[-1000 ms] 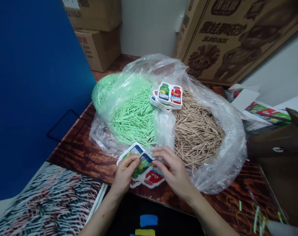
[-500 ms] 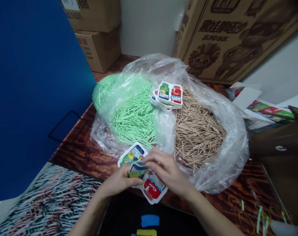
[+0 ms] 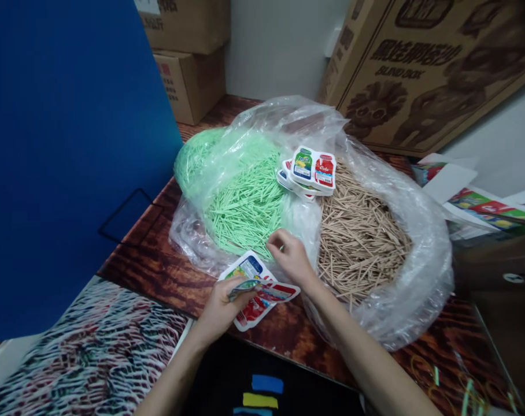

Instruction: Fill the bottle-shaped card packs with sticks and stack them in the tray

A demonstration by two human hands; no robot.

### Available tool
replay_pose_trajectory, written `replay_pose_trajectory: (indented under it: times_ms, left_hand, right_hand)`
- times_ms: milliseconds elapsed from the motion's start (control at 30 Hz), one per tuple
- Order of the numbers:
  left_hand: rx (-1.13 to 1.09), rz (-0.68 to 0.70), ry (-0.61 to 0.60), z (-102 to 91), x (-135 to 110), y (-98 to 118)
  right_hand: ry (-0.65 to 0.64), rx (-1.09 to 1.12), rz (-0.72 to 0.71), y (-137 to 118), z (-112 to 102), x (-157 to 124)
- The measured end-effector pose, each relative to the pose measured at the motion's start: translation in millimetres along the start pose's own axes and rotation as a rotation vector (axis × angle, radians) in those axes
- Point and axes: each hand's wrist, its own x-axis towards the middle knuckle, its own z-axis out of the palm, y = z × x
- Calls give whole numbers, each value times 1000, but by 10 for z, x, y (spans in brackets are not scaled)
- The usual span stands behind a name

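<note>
My left hand (image 3: 223,306) pinches a bent, bottle-shaped drink-print card (image 3: 277,292) between thumb and fingers. Directly beneath it is another drink-print card (image 3: 251,264), blue, green and red with a white border. Above these, my right hand (image 3: 288,254) is closed, fingertips together at the lower edge of a heap of light green sticks (image 3: 245,202). Whatever lies in those fingertips is too small to make out. Brown sticks (image 3: 362,237) fill the right side of the clear plastic bag (image 3: 431,260). A small stack of similar cards (image 3: 313,169) rests between the two heaps.
Cardboard boxes (image 3: 202,81) stand at the back left, and a large printed carton (image 3: 410,86) leans at the back right. A blue panel (image 3: 71,144) borders the left. Rubber bands (image 3: 422,370) and green strips lie at the lower right of the wood-patterned table (image 3: 158,260).
My right hand has let go of the card and moved up to the green sticks. My left hand keeps hold of the card, now turned more edge-on. The view has shifted slightly.
</note>
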Motion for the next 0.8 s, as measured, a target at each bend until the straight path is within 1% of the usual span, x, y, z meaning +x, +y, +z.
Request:
replay_pose_trajectory:
  times_ms: [67,100,167,267,367,433,467,500,600,633,667,733,800]
  left_hand:
    - [-6,-14,-13,33,22,25]
    - [-21,-28,-25,56,34,35]
    - [-52,-49,-50,110,56,54]
    - [-68,-61,-91,189,75,94]
    - [-73,-90,-112,242,72,128]
    - [-78,-113,-113,261,64,141]
    - [-80,-122,-116,267,59,146]
    - [-83,-131,-119,270,56,150]
    - [-91,-161,-130,279,50,163]
    - [-93,-168,-132,282,51,167]
    - [-97,-171,-135,286,53,170]
    - [-102,-169,-141,295,60,175]
    - [-95,-165,-144,301,68,182]
  right_hand:
    - [114,332,34,-204,-179,-84]
    - [160,425,32,-319,-248,-142]
    - [225,477,-18,-533,-325,-274]
    - [289,386,-143,-707,-305,-449]
    - [266,267,-219,-702,-243,-540]
    - [231,238,-208,-668,-228,-567]
    - [236,242,-189,-655,-232,-578]
    - [266,253,-165,-648,-240,-588]
    - [419,291,-100,-653,-281,-618]
    - [448,298,-85,-657,-291,-625]
    - [450,301,-73,-659,-297,-630]
    - [393,300,-56,-651,-295,-632]
    - [296,306,-39,-628,-281,-623]
